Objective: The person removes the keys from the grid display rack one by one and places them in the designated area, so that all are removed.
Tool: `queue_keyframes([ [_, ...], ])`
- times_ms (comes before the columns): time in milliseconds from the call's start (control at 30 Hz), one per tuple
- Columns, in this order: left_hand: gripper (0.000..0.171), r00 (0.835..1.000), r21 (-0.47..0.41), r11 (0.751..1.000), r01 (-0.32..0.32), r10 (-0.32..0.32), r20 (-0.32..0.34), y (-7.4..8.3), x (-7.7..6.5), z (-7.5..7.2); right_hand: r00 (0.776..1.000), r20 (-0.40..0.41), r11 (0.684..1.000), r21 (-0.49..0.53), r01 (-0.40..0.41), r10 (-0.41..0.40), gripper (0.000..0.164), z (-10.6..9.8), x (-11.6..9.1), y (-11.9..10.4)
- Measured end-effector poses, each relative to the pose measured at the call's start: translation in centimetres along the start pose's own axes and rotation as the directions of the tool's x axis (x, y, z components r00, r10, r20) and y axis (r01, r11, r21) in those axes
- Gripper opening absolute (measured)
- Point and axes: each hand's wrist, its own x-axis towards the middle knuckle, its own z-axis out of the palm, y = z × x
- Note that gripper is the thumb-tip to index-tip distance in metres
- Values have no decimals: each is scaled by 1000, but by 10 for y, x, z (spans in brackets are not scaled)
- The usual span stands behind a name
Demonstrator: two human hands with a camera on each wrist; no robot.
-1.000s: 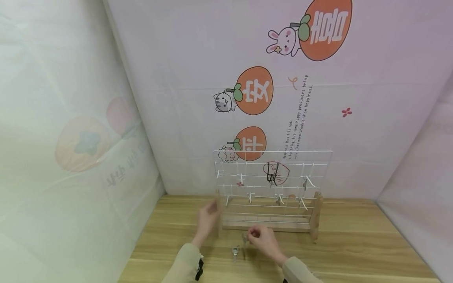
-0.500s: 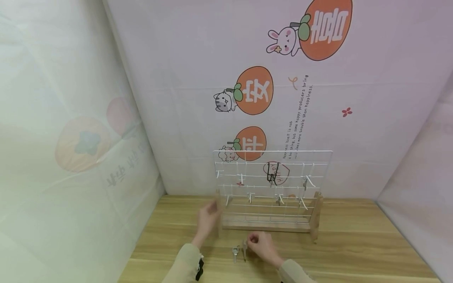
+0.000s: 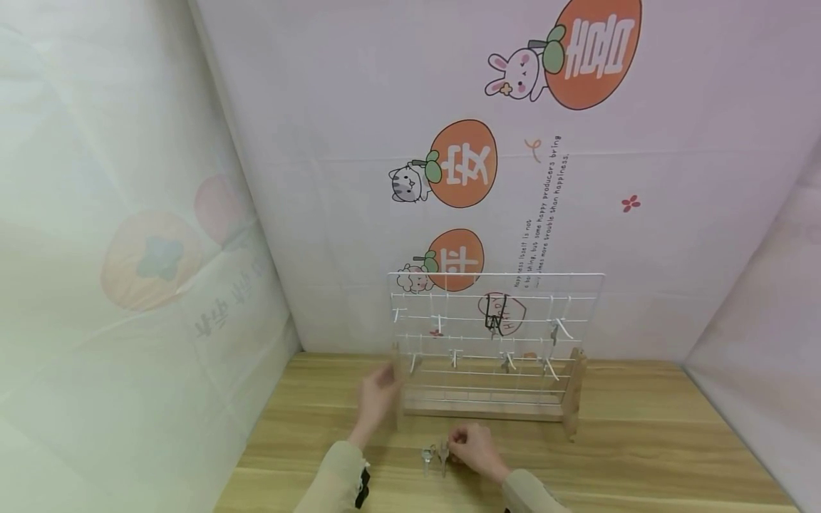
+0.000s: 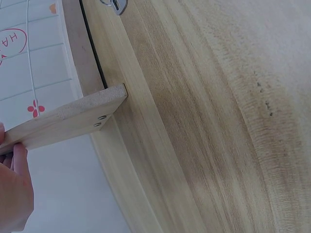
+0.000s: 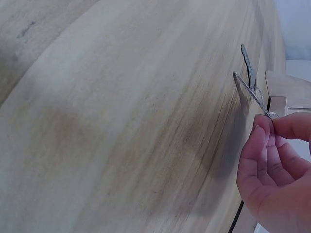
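Observation:
My left hand (image 3: 375, 397) grips the left wooden upright (image 4: 63, 116) of a white wire rack (image 3: 494, 273), thumb on one side and fingers on the other. In the right wrist view, my right hand (image 5: 272, 170) pinches a small metal key (image 5: 249, 91) near its ring, between thumb and index finger. The held key points down, close over the table in front of the rack. Right beside it lies a second key (image 3: 427, 457) with its own ring, which overlaps the held one in the right wrist view.
White hooks (image 3: 550, 369) stick out from the rack in two rows, and a few hold keys. A black hook (image 3: 494, 313) sits in the upper row. The rack's wooden base (image 3: 481, 411) stands on the wood-grain table (image 3: 641, 442). Printed white cloth (image 3: 346, 214) hangs behind.
My right hand has come down a little toward the table with the key, which is now level with the lying key. The left hand keeps its place on the upright.

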Motion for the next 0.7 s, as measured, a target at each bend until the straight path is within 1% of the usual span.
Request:
queue_keyframes([
  [133,44,1000,7,1000,-10,10,-8,1,0,-1,1000,6,1000,-2,-11,11,7,0,1,1],
  [300,45,1000,19,999,-30,30,-3,0,1,-1,1000,22,1000,16,-7,7,6,0,3,4],
  [433,45,1000,18,1000,-26,26,5,-1,0,-1,1000,29,1000,21,8,-8,7,0,3,7],
  [700,48,1000,16,1000,-20,20,9,-1,0,-1,999,32,1000,-13,25,-24,5,-3,2,7],
])
